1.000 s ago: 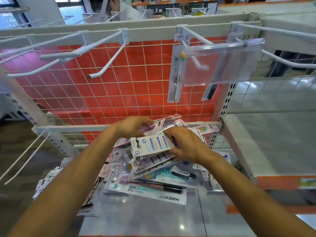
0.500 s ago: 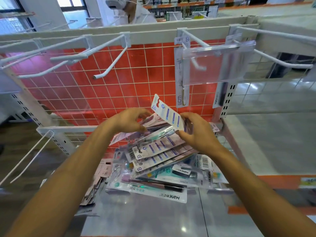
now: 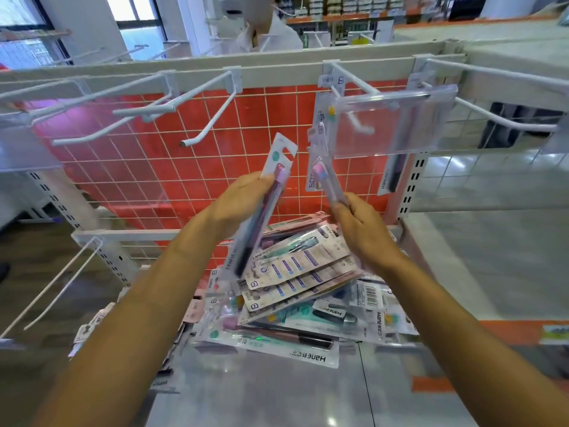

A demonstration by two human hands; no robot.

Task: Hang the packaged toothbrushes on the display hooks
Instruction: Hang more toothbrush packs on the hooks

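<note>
My left hand [image 3: 238, 201] grips a packaged toothbrush [image 3: 268, 192] with a pink head, held upright and tilted right. My right hand [image 3: 358, 224] holds a second packaged toothbrush [image 3: 326, 177], its top leaning left toward the first. Both packs are raised above a pile of packaged toothbrushes [image 3: 295, 282] on the metal shelf [image 3: 246, 392]. White display hooks stick out from the top rail: a bare one [image 3: 209, 118] above my left hand, and one [image 3: 351, 100] carrying a hung pack [image 3: 320, 137] behind a clear tag holder [image 3: 388, 124].
A red wire grid panel [image 3: 138, 167] backs the hooks. More bare hooks [image 3: 92, 112] reach out at the left and one [image 3: 505, 97] at the right. A lower hook [image 3: 58, 278] juts out at the left. A person in white [image 3: 271, 29] stands behind the rack.
Both hands have lifted off the pile, each now holding its own pack upright. The right hand's pack rose toward the hook with the tag holder. The view tilted upward.
</note>
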